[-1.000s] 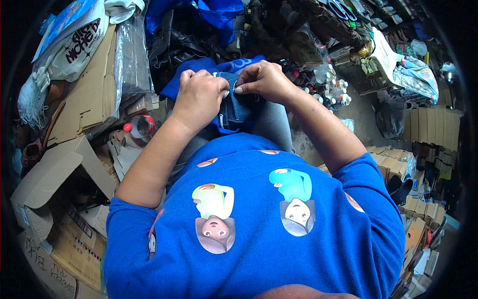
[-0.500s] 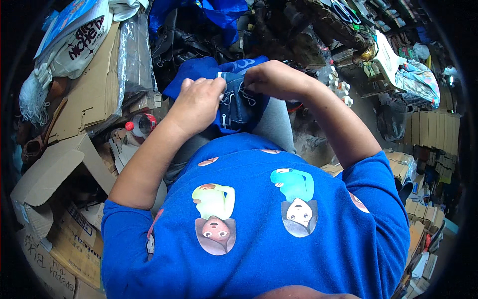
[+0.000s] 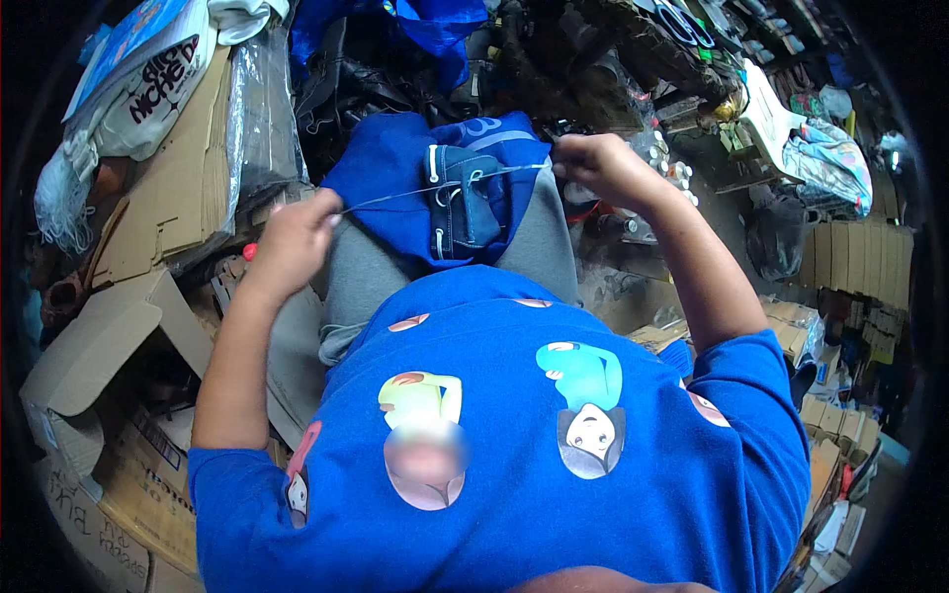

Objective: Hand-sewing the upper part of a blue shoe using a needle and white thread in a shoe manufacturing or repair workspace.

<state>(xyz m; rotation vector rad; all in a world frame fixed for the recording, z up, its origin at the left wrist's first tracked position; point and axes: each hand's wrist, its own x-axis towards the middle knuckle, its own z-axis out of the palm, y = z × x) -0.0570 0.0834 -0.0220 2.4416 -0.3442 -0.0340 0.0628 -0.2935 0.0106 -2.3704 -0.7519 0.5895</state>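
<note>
A dark blue shoe [image 3: 479, 219] with white laces lies on a blue cloth [image 3: 381, 148] across my lap. Its lace [image 3: 395, 199] is stretched taut to both sides from the eyelets. One end is pinched in my left hand [image 3: 290, 242], out to the left of the shoe. The other end runs to my right hand [image 3: 603, 170], whose closed fingers grip it to the right. Neither hand touches the shoe itself. Under the cloth are my grey trousers [image 3: 549, 242].
At the left are flat cardboard sheets [image 3: 163, 212], an opened cardboard box [image 3: 99, 336] and a red bottle cap [image 3: 250, 251]. A white chair [image 3: 766, 109] draped with cloth stands at the right, near small white containers [image 3: 677, 176]. Scissors [image 3: 682, 25] lie at the far right.
Both hands were close together at the shoe's laces. They have moved apart, left and right, drawing the lace ends out straight, and the shoe is now uncovered.
</note>
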